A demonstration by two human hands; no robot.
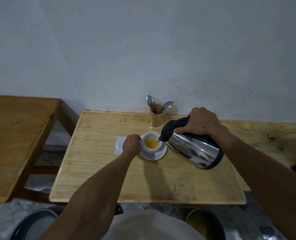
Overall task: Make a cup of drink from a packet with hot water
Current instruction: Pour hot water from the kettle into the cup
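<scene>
Pale, scuffed wall backs a light wooden table (95, 163), and the head view looks down on a white cup (152, 142) on its saucer (158, 155) near the table's middle. Right hand (201, 122) has its fingers wrapped tight round the black handle of a steel kettle (194, 149), tipped with the spout at the cup's right rim. Left hand (131, 144) is curled at the cup's left side, apparently pinching the handle. Orange liquid pools at the bottom, so the powder looks already in and pouring barely begun; filling and stirring remain, with spoons (168, 105) waiting in a far wooden holder (156, 117), and a white packet (119, 144) lying left of the saucer
</scene>
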